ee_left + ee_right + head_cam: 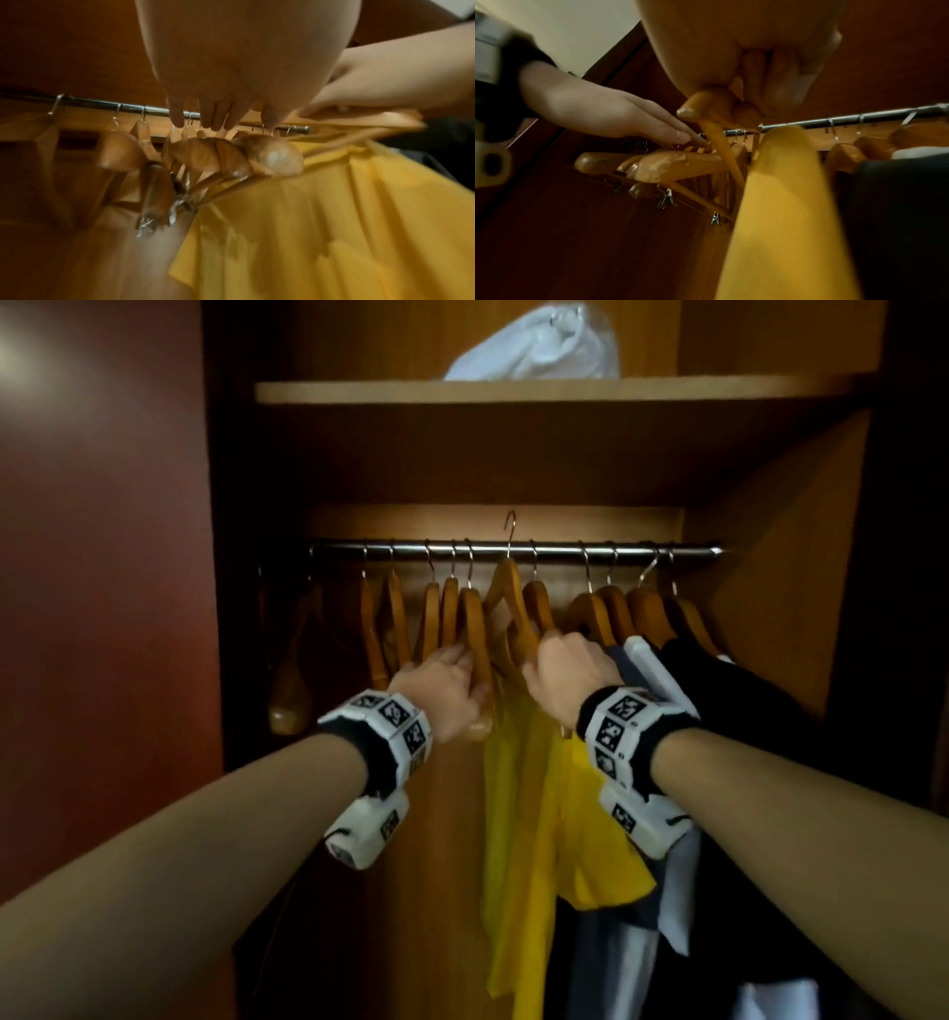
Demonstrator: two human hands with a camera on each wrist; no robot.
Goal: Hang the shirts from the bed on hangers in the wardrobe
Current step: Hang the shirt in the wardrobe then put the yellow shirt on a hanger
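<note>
The wardrobe [770,567] stands open, brown wood inside, and everything hangs off its metal rail [513,551], which runs straight across under a shelf [513,392]. On that shelf, above the rail, sits a white bundle in clear plastic [539,346].

Below the rail to the right hang dark garments [760,711], black and grey with some white, already on hangers. Just left of them, under the middle of the rail, the yellow shirt [534,814] drapes down long and loose. It is on a wooden hanger [508,593] whose hook pokes up above the rail rather than sitting over it, so the hanger is raised and tilted.

Left of the shirt, a row of bare wooden hangers [436,618] hangs from the rail, bunched close; some have metal clips on their lower bars, seen from the wrist views.

The right hand [570,675] is just under the rail's middle, fingers curled tight round the arm of the shirt's hanger, holding it up. The left hand [447,685] is beside it, toward the rail's left, fingers nearly straight and laid against the nearest bare hanger, pressing on it without wrapping it. The two hands are near each other but apart.
</note>
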